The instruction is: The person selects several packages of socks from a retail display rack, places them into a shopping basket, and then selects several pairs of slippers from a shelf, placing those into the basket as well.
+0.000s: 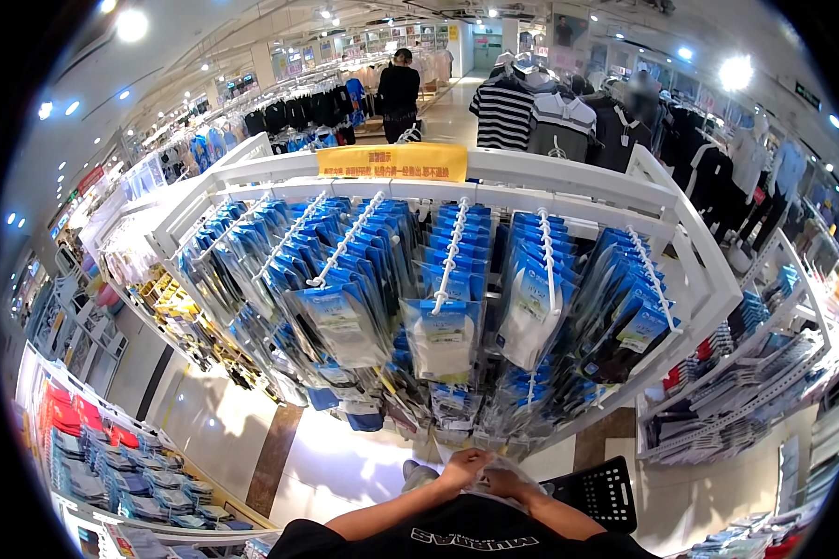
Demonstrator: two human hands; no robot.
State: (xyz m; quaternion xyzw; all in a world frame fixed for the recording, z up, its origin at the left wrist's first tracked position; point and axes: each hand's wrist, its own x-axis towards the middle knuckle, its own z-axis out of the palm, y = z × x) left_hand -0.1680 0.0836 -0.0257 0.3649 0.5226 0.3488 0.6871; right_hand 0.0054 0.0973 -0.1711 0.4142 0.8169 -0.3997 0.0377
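Close to my body, low in the head view, my left hand [465,467] pinches a transparent plastic bag [519,469]. My right hand [505,483] is at the same bag, partly covered by its film, so its finger grip is hidden. What the bag holds cannot be made out. Just beyond my hands stands a white display rack [699,258]. Packets with blue header cards hang there in rows on white hooks, such as a packet of pale socks or similar knitwear [447,342]. Lower rows of packets hang nearest my hands.
A black plastic basket [598,495] is beside my right forearm. Shelves with folded packets [133,475] stand at left, and another stocked rack [741,377] at right. A yellow sign [391,162] tops the rack. Beyond it, a person [398,94] stands among clothes racks.
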